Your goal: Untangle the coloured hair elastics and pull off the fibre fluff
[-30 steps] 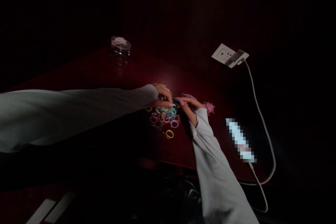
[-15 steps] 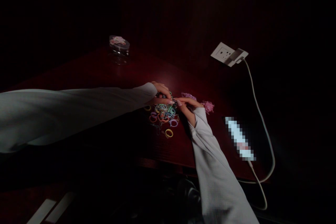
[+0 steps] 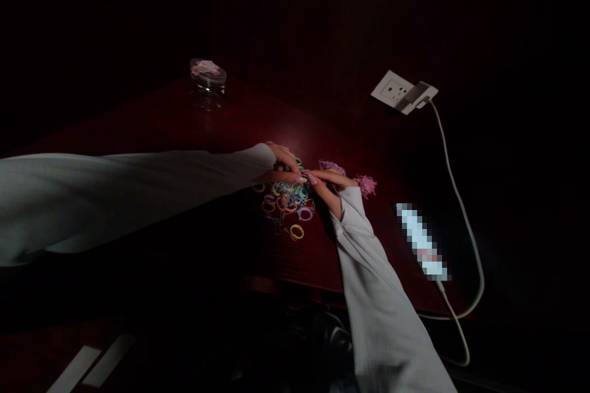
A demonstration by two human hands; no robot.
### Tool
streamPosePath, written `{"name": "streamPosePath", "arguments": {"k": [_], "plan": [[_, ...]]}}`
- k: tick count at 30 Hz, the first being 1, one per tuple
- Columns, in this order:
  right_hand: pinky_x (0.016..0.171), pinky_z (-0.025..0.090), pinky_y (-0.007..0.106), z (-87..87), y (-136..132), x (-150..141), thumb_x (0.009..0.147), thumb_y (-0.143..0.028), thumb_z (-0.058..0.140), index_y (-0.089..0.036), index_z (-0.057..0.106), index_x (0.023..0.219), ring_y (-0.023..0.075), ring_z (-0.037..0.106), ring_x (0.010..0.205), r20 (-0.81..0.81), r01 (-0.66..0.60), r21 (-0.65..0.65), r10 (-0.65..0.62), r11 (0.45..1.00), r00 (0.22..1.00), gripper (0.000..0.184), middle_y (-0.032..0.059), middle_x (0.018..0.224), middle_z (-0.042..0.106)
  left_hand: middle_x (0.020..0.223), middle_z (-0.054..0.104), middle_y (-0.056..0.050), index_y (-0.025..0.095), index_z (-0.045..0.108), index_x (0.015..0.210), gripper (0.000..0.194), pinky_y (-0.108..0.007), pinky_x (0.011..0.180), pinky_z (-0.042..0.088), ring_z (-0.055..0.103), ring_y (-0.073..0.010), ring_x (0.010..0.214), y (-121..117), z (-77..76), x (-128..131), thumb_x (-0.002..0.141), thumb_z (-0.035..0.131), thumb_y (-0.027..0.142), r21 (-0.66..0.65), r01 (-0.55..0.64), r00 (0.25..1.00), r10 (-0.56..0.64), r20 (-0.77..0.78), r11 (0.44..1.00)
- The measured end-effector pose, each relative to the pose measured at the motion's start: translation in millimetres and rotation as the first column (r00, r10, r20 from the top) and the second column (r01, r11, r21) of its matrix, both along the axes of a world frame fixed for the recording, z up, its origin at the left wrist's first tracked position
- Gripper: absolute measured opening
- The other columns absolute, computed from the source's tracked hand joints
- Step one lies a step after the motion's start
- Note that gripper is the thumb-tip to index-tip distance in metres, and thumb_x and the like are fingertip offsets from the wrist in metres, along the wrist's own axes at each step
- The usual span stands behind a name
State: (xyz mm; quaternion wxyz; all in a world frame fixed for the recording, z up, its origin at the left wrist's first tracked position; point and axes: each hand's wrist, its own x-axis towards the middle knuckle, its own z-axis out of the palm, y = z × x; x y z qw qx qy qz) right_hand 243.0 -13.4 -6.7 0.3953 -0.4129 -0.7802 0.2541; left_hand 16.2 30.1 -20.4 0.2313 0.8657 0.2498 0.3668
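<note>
My left hand (image 3: pixel 286 163) and my right hand (image 3: pixel 326 184) meet fingertip to fingertip above a pile of coloured hair ties (image 3: pixel 288 193). Each pinches with thumb and forefinger at the same spot; whatever lies between them is too small and dark to make out. Under my left hand, part of the pile is hidden. A purple hair tie (image 3: pixel 305 214) lies at the pile's near right side, and a yellow hair tie (image 3: pixel 297 232) sits apart, closer to the table's front edge. Just beyond my right hand are a purple stringy bundle (image 3: pixel 332 167) and a pink one (image 3: pixel 366 185).
A clear lidded jar (image 3: pixel 208 85) stands at the back left of the dark red table (image 3: pixel 295 264). On the right lies a phone (image 3: pixel 421 242) with a blurred screen. Its white cable (image 3: pixel 454 178) loops up to a charger in the wall socket (image 3: pixel 391 92).
Both hands stay pinched together over the pile, with hardly any movement. The whole view has shifted very slightly.
</note>
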Motion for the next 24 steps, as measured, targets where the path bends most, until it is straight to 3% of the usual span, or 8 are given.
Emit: {"name": "streamPosePath", "arguments": {"k": [11,24], "plan": [[0.07,0.05,0.032,0.2,-0.7,1.1,0.092,-0.039,0.072,-0.031,0.084,0.105,0.0159,0.059,0.073,0.036,-0.007,0.042,0.005,0.999,0.999,0.02,0.0027,0.086,0.075,0.073,0.074,-0.004,0.023,0.085,0.089,0.034,-0.026,0.068,0.046,0.055,-0.0134,0.066,5.3,-7.7,0.2,0.094,0.064,0.048,0.022,0.023,1.0,-0.023,0.02,1.0],[0.066,0.05,0.03,0.9,-2.2,-0.1,0.094,-0.037,0.071,-0.032,0.084,0.108,0.014,0.059,0.07,0.038,-0.038,0.073,0.035,0.997,0.999,0.02,0.0027,0.088,0.075,0.076,0.077,-0.005,0.02,0.084,0.08,0.038,-0.024,0.073,0.048,0.062,-0.0121,0.069,6.2,-13.2,3.4,0.095,0.061,0.047,-0.012,0.045,0.994,-0.044,0.1,0.999]]}}
